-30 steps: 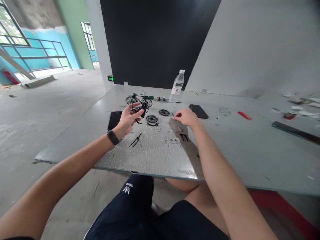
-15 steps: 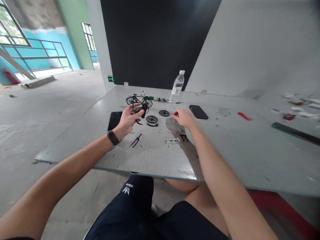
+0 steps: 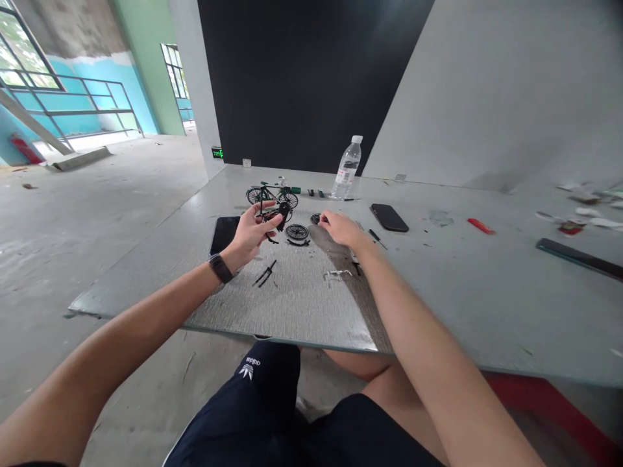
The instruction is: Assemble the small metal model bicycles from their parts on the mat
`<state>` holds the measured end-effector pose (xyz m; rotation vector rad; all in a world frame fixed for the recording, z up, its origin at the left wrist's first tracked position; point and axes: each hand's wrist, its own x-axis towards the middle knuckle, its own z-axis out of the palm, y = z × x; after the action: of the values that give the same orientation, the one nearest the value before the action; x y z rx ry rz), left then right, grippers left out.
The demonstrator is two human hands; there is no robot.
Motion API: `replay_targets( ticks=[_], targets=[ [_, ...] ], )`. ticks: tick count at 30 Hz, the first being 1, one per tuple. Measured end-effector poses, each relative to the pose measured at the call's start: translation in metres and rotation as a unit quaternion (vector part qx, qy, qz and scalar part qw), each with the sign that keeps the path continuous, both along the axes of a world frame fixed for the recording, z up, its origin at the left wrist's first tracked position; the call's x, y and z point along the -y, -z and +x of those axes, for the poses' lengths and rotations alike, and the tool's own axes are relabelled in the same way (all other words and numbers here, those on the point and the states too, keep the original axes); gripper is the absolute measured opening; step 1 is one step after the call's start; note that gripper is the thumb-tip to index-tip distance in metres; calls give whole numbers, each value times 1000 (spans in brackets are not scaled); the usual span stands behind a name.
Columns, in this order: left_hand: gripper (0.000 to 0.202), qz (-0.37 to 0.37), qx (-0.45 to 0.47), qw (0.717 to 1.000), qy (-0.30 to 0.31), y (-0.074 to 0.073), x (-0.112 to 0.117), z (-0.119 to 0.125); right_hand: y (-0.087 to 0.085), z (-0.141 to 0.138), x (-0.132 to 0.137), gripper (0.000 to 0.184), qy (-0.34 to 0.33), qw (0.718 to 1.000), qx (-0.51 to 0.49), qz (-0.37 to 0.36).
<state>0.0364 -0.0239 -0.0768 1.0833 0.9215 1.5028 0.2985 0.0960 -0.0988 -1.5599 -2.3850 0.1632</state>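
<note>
My left hand (image 3: 250,237) is closed around a black miniature bicycle frame (image 3: 282,217), raised above the table. My right hand (image 3: 335,227) has its fingers pinched together at a small spoked wheel (image 3: 315,219), covering part of it. Whatever lies between those fingertips is hidden. Between the hands lies another spoked wheel (image 3: 296,231), with a curved black part (image 3: 298,244) just in front of it. Nearer to me are a black fork (image 3: 265,274) and a silvery clear part (image 3: 337,276). Behind my left hand stands an assembled green and black model bicycle (image 3: 272,193).
A water bottle (image 3: 346,168) stands at the back, near small green parts (image 3: 315,192). Phones lie at left (image 3: 224,233) and right (image 3: 389,217). A thin black screwdriver-like tool (image 3: 377,239) is beside my right wrist. Farther right is a red object (image 3: 481,226).
My right hand has moved left to the farther loose wheel, now partly covering it. The thin black tool has come into sight beside my wrist. My left hand still holds the bicycle frame.
</note>
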Motion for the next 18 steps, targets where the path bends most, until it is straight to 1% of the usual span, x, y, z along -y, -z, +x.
replay_targets(
  ticks=[7,13,15,18],
  targets=[
    [40,3,5,1000,2,0,0,0,-12,2,14,14,-54,998,-16,-16],
    [41,2,0,1000,4,1,-1,-2,-23,3,29,17,-59,997,-7,-50],
    [41,2,2,1000,3,2,-2,-2,-28,5,33,17,-64,997,-24,-37],
    [40,-1,8,1000,0,2,-3,-1,-34,8,37,13,-43,995,-82,26]
  ],
)
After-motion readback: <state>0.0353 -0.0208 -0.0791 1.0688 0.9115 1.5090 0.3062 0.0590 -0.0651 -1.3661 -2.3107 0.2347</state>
